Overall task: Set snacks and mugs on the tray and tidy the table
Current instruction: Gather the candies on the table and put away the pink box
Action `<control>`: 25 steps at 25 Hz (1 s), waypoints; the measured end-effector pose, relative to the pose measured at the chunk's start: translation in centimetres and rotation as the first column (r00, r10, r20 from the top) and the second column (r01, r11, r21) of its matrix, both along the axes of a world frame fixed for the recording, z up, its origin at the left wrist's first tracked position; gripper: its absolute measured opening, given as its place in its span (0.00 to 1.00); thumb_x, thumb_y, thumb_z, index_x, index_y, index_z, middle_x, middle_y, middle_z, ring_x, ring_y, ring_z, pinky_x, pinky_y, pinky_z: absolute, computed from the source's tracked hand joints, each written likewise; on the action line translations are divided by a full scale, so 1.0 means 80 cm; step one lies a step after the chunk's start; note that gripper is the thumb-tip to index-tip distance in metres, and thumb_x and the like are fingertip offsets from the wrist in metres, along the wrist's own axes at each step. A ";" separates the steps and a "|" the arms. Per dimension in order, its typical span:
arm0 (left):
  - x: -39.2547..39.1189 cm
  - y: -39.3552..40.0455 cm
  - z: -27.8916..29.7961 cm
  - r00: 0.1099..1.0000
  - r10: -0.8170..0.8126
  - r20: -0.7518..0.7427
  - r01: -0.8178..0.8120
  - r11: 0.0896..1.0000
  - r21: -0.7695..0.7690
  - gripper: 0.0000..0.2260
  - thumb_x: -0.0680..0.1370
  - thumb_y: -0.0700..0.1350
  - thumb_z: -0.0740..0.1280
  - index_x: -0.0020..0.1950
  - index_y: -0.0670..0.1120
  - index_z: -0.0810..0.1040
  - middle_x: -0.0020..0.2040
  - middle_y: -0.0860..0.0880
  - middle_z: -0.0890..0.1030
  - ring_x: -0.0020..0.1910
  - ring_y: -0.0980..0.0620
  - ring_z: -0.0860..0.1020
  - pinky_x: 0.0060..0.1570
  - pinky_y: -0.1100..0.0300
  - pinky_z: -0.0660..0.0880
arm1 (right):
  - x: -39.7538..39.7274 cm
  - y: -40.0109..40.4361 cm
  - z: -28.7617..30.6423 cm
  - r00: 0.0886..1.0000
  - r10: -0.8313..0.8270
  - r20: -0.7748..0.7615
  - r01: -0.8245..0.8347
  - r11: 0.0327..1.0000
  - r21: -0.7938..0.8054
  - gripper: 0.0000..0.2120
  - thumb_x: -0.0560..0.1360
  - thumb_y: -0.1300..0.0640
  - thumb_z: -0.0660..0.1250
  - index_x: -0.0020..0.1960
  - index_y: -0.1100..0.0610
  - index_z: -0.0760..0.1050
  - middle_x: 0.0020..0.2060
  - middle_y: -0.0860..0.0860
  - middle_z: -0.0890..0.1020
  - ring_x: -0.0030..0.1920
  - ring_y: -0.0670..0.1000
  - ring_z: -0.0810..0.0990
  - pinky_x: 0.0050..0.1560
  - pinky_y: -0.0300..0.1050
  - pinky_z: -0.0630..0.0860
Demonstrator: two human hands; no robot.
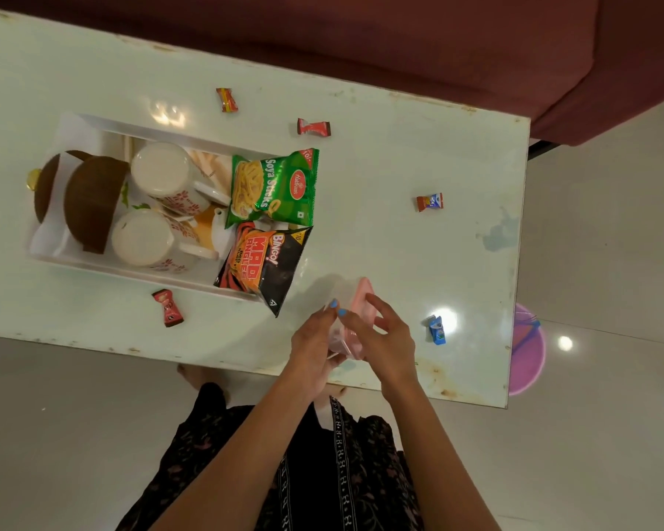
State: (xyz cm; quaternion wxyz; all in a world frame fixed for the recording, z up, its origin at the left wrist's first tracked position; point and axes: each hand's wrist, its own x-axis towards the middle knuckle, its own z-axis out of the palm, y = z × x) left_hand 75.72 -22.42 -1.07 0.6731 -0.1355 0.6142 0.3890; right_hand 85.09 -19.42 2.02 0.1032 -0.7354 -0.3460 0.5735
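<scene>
A white tray (93,126) on the table holds two upturned flowered mugs (165,174) (146,239), a brown lidded bowl (89,201), a green Soya Sticks packet (275,185) and a black Bingo packet (263,264). Near the table's front edge, my left hand (315,339) and my right hand (384,335) both hold a clear bag with a pink strip (355,300) between them. Several wrapped candies lie loose: red ones (227,99) (313,127) (168,307), a red-and-blue one (430,202) and a blue one (436,330).
The pale glass table (399,155) ends at the right near a pink bucket (528,354) on the floor. A maroon sofa (476,44) runs along the far side. My dark patterned clothing fills the bottom of the view.
</scene>
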 end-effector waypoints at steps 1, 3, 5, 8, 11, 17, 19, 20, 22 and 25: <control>0.001 0.001 0.000 1.000 0.005 0.005 -0.005 1.000 -0.007 0.19 0.74 0.53 0.67 0.61 0.45 0.76 0.55 0.40 0.80 0.48 0.44 0.80 0.44 0.52 0.77 | 0.003 0.002 -0.001 1.000 -0.024 -0.012 0.023 1.000 -0.015 0.32 0.57 0.36 0.75 0.60 0.37 0.73 0.61 0.52 0.79 0.58 0.53 0.79 0.56 0.54 0.79; 0.003 0.003 -0.002 1.000 -0.020 0.009 0.020 1.000 -0.009 0.20 0.73 0.53 0.68 0.60 0.45 0.76 0.56 0.39 0.80 0.51 0.41 0.80 0.47 0.50 0.77 | 0.011 0.008 -0.004 0.997 -0.060 -0.049 0.057 0.996 -0.061 0.30 0.52 0.37 0.77 0.53 0.34 0.76 0.58 0.52 0.80 0.55 0.53 0.81 0.51 0.55 0.81; 0.002 0.005 -0.002 0.999 -0.045 0.014 0.045 0.999 -0.004 0.21 0.72 0.54 0.70 0.60 0.45 0.76 0.57 0.38 0.80 0.54 0.40 0.80 0.52 0.47 0.77 | 0.019 0.015 -0.003 0.990 -0.090 -0.107 0.079 0.991 -0.104 0.30 0.54 0.43 0.79 0.55 0.38 0.77 0.55 0.53 0.82 0.52 0.53 0.83 0.47 0.54 0.83; -0.006 0.006 0.004 0.998 0.025 0.066 -0.023 0.999 -0.027 0.19 0.74 0.53 0.67 0.60 0.43 0.74 0.56 0.38 0.79 0.52 0.43 0.79 0.52 0.46 0.77 | 0.030 0.029 0.008 0.960 -0.131 -0.246 0.081 0.976 -0.202 0.27 0.64 0.56 0.76 0.63 0.48 0.75 0.51 0.53 0.84 0.51 0.56 0.83 0.48 0.56 0.81; -0.018 0.004 0.008 0.981 0.121 0.154 -0.114 0.992 -0.055 0.19 0.75 0.53 0.65 0.60 0.43 0.70 0.57 0.35 0.77 0.53 0.43 0.78 0.46 0.50 0.77 | 0.041 0.045 0.012 0.948 -0.143 -0.284 0.078 0.971 -0.228 0.26 0.66 0.56 0.75 0.63 0.50 0.75 0.52 0.52 0.83 0.50 0.58 0.81 0.54 0.59 0.79; -0.025 -0.003 0.005 0.952 0.195 0.237 -0.189 0.981 -0.048 0.22 0.75 0.55 0.64 0.64 0.43 0.71 0.54 0.35 0.78 0.50 0.44 0.79 0.49 0.50 0.78 | 0.076 0.096 -0.017 0.952 -0.070 0.298 0.023 0.987 0.158 0.30 0.64 0.44 0.76 0.63 0.50 0.72 0.61 0.57 0.76 0.59 0.58 0.76 0.57 0.50 0.76; -0.024 -0.004 0.004 0.952 0.161 0.259 -0.153 0.987 -0.050 0.22 0.76 0.56 0.63 0.62 0.41 0.72 0.50 0.36 0.79 0.48 0.44 0.80 0.50 0.51 0.78 | 0.088 0.114 -0.026 0.909 -0.002 0.417 -0.087 0.977 0.194 0.33 0.66 0.44 0.74 0.66 0.54 0.70 0.63 0.59 0.74 0.62 0.59 0.74 0.60 0.49 0.71; -0.023 -0.004 0.005 0.952 0.148 0.270 -0.138 0.989 -0.053 0.22 0.76 0.57 0.63 0.60 0.41 0.72 0.49 0.37 0.79 0.47 0.44 0.80 0.50 0.51 0.78 | 0.091 0.121 -0.027 0.887 0.028 0.460 -0.132 0.972 0.196 0.33 0.67 0.44 0.73 0.68 0.55 0.68 0.65 0.60 0.72 0.64 0.60 0.72 0.62 0.49 0.69; -0.019 0.000 0.005 0.946 0.151 0.287 -0.140 0.988 -0.061 0.22 0.75 0.57 0.63 0.57 0.39 0.73 0.49 0.37 0.80 0.46 0.44 0.80 0.48 0.52 0.80 | 0.091 0.125 -0.026 0.856 0.056 0.514 -0.187 0.960 0.207 0.32 0.71 0.45 0.70 0.69 0.57 0.66 0.68 0.61 0.68 0.65 0.61 0.70 0.64 0.50 0.67; -0.011 0.006 0.006 0.933 0.198 0.299 -0.189 0.980 -0.060 0.23 0.75 0.58 0.63 0.56 0.38 0.74 0.51 0.36 0.79 0.47 0.44 0.81 0.50 0.49 0.80 | 0.071 0.107 -0.016 0.950 0.127 0.286 -0.151 0.987 0.062 0.26 0.71 0.43 0.69 0.64 0.56 0.72 0.58 0.57 0.78 0.55 0.59 0.79 0.58 0.52 0.77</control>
